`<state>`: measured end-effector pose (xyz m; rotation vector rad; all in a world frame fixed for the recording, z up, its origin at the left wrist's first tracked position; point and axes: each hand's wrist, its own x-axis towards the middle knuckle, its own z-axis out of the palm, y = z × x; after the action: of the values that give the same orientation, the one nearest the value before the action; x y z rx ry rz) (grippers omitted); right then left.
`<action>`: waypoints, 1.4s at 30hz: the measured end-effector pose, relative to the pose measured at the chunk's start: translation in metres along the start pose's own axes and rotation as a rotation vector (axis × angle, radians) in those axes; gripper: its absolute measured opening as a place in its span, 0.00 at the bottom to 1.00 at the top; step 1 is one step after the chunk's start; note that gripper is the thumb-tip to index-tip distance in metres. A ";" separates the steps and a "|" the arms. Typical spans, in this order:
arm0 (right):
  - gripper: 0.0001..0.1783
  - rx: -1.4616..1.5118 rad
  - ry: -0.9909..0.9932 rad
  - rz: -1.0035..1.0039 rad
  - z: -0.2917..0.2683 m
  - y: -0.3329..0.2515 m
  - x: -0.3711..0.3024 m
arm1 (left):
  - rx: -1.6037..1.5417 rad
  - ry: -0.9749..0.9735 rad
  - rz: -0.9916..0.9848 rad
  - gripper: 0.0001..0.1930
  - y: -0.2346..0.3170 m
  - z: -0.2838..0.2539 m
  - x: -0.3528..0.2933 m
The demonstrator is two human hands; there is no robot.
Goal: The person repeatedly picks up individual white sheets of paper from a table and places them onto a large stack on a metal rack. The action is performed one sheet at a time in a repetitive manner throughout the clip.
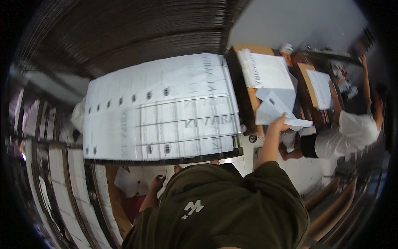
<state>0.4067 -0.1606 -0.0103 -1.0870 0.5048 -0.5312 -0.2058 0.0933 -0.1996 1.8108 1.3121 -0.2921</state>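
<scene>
My right hand (280,124), stretched out to the right, is closed on the edge of a white printed sheet (271,108). That sheet is bent and lies partly over the stack of white sheets (275,68) on the side table. My left hand (158,181) hangs low by my left side, below the rack's front edge. Its fingers look loosely apart and nothing shows in them. Directly before me, several white sheets with dark print (112,133) cover a wire drying rack (176,141). Some of its wires run across the sheets.
Raised dark rack layers (145,41) lean over the far side. Another person (348,135) in a white top works at the right, a hand on a sheet over a brown board (309,76). More slatted frames (62,191) stand at the left. The floor (309,176) is tiled.
</scene>
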 end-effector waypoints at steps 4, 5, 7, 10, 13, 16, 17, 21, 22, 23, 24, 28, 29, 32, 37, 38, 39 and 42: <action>0.30 -0.147 0.079 -0.107 0.045 -0.048 0.008 | -0.046 0.066 0.017 0.37 -0.023 -0.023 0.004; 0.36 -0.207 0.044 -0.172 0.055 -0.059 0.002 | -0.094 0.042 -0.018 0.38 -0.026 -0.029 0.006; 0.34 -0.223 -0.164 -0.505 0.075 -0.079 -0.031 | -0.147 0.009 -0.067 0.38 -0.034 -0.044 0.002; 0.30 -0.263 -0.832 -0.431 0.110 -0.116 -0.131 | -0.169 0.000 -0.107 0.38 -0.060 -0.055 -0.008; 0.20 -0.384 -1.410 -0.439 0.147 -0.144 -0.227 | -0.190 0.028 -0.173 0.38 -0.104 -0.057 -0.007; 0.28 -0.564 -1.650 -0.348 0.160 -0.166 -0.332 | -0.164 0.000 -0.223 0.39 -0.140 -0.074 -0.009; 0.29 -0.529 -1.750 -0.370 0.161 -0.168 -0.366 | -0.138 0.011 -0.243 0.39 -0.152 -0.078 -0.010; 0.35 -0.519 -2.105 -0.187 0.148 -0.185 -0.493 | -0.161 0.018 -0.357 0.37 -0.168 -0.098 -0.026; 0.34 -0.462 -2.184 -0.197 0.145 -0.187 -0.516 | -0.170 0.032 -0.340 0.37 -0.168 -0.101 -0.029; 0.34 -0.454 -2.250 -0.135 0.140 -0.193 -0.540 | -0.176 0.040 -0.341 0.37 -0.171 -0.100 -0.029; 0.34 -0.449 -2.315 -0.069 0.134 -0.203 -0.564 | -0.183 0.047 -0.345 0.37 -0.174 -0.097 -0.029; 0.35 -0.289 -2.365 -0.064 0.135 -0.222 -0.610 | -0.290 0.035 -0.340 0.37 -0.172 -0.087 -0.035; 0.35 -0.215 -2.352 -0.089 0.137 -0.225 -0.617 | -0.302 0.036 -0.324 0.37 -0.175 -0.080 -0.036; 0.36 0.009 -2.230 -0.005 0.145 -0.225 -0.615 | -0.328 0.031 -0.308 0.37 -0.181 -0.061 -0.034; 0.38 -0.081 -1.925 0.029 0.136 -0.144 -0.552 | -0.384 0.011 -0.364 0.37 -0.185 -0.059 -0.039; 0.38 -0.131 -1.864 0.067 0.124 -0.119 -0.543 | -0.385 0.008 -0.378 0.37 -0.185 -0.062 -0.041; 0.39 -0.180 -1.803 0.106 0.111 -0.092 -0.535 | -0.366 0.010 -0.383 0.37 -0.185 -0.066 -0.044; 0.41 -0.223 -1.735 0.317 0.065 -0.006 -0.510 | -0.295 0.026 -0.402 0.37 -0.188 -0.081 -0.054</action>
<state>0.0550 0.2022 0.0826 -1.2445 -0.8105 0.8137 -0.4135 0.1325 -0.2110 1.3044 1.6421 -0.2734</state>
